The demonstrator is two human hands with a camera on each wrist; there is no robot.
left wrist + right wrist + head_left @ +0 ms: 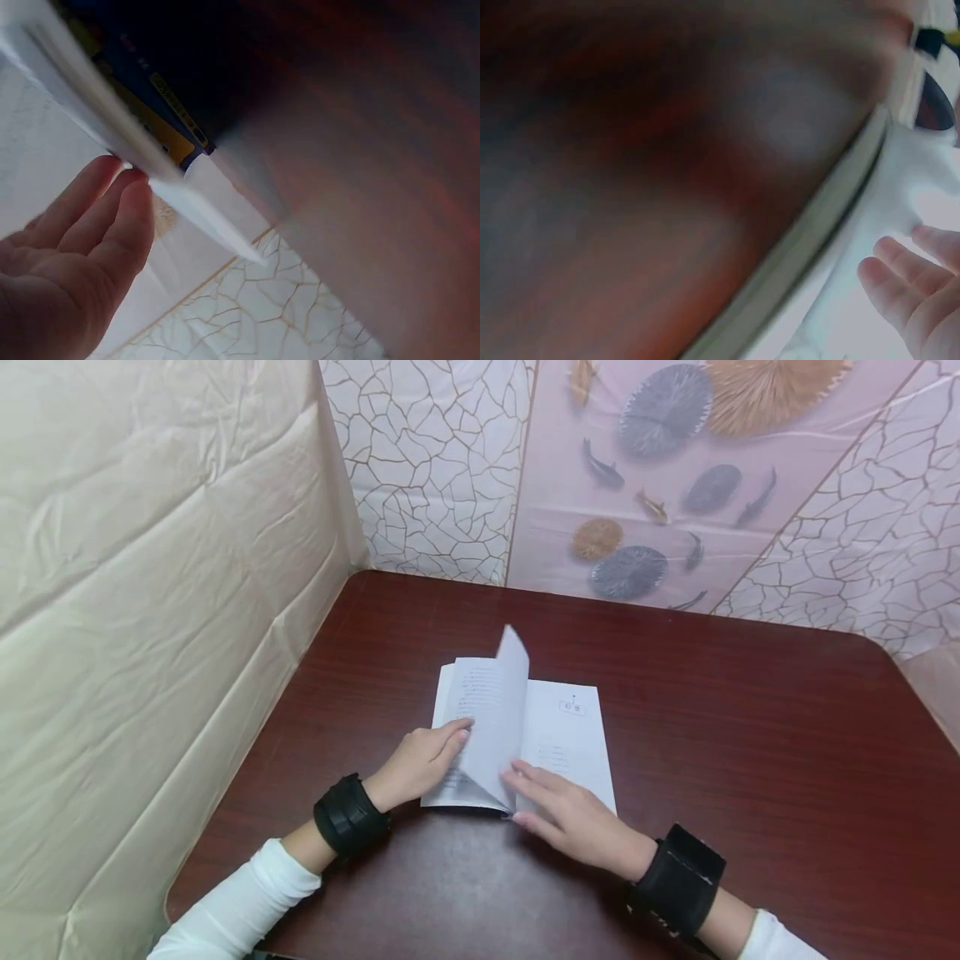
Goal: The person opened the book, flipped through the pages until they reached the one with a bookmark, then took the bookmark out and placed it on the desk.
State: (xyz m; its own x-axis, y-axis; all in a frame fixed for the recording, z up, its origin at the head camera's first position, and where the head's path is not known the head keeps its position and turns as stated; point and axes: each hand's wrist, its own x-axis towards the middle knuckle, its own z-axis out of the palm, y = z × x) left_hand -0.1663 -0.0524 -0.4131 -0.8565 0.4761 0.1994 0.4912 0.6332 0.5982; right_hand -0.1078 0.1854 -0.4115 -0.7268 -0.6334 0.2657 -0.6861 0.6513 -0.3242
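Note:
An open book (570,760) with printed white pages lies on the table. One loose page (513,693) stands up near the middle, its top corner raised and leaning to the left. My left hand (420,764) lies over the left-hand pages, forefinger and thumb extended on the print; in the left wrist view, its fingertips (135,176) meet the edge of the book. With fingers stretched out, my right hand (573,818) touches the foot of the raised page beside the spine. The right wrist view shows these fingers (900,285) loosely extended against white paper.
The dark red-brown table (750,760) spreads around the book. A cream cloth (187,568) hangs along the left side, and a patterned backdrop (442,468) stands behind the far edge. Black bands (352,817) circle both wrists.

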